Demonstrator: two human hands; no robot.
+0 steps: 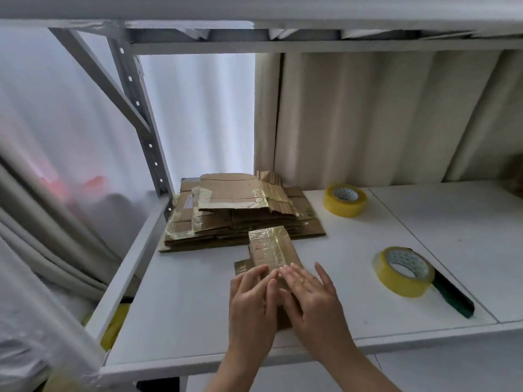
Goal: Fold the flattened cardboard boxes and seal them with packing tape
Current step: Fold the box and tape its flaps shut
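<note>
Both hands, left hand (pixel 250 299) and right hand (pixel 311 298), press flat, straight fingers on the taped box (pixel 273 251) low in the middle.

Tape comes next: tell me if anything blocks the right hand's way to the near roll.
Nothing visible does. The right hand lies flat on the box, and only bare shelf lies between it and the near roll. A dark tool lies beyond the roll.

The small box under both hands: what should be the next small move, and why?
Probably reach with the right hand for the nearer tape roll. Both hands lie flat on the small box, the left hand can keep it closed, and the roll lies to the right of the box on the shelf, so sealing seems next.
</note>
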